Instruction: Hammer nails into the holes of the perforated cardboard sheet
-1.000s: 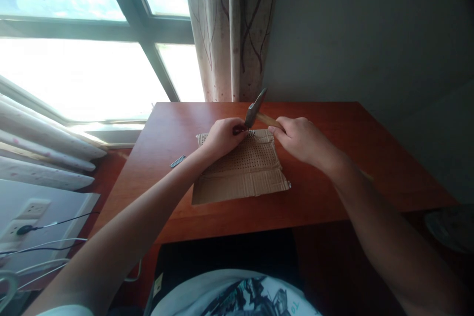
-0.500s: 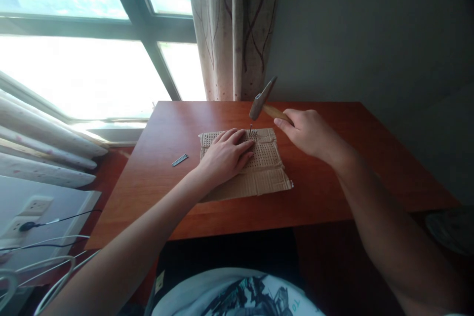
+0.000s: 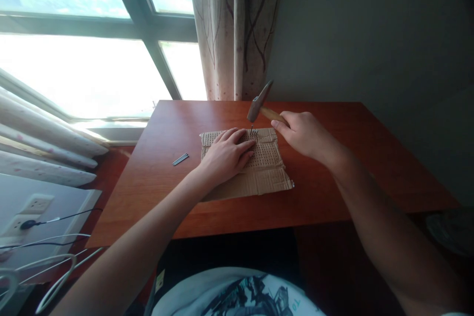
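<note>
My right hand (image 3: 301,131) is wrapped round the wooden handle of a hammer (image 3: 259,100). The hammer's head hangs right over an upright nail (image 3: 252,130); whether the two touch I cannot tell. Several shorter nail ends (image 3: 255,133) stick up close beside that nail. They stand near the far edge of a perforated board (image 3: 264,155), which lies on a piece of corrugated cardboard (image 3: 259,185). Flat on the board rests my left hand (image 3: 229,153), fingers stretched out and just left of the nails. A small bunch of loose nails (image 3: 180,159) lies to its left.
Everything lies on a reddish-brown wooden table (image 3: 322,197). A window (image 3: 81,69) and curtains (image 3: 225,29) are beyond it, with a grey wall (image 3: 363,34) to the right. Cables (image 3: 55,276) and a wall socket (image 3: 22,224) are at the lower left.
The hammer has come down slightly and a little to the left, its head now closer to the upright nail. My left hand stays in place on the board.
</note>
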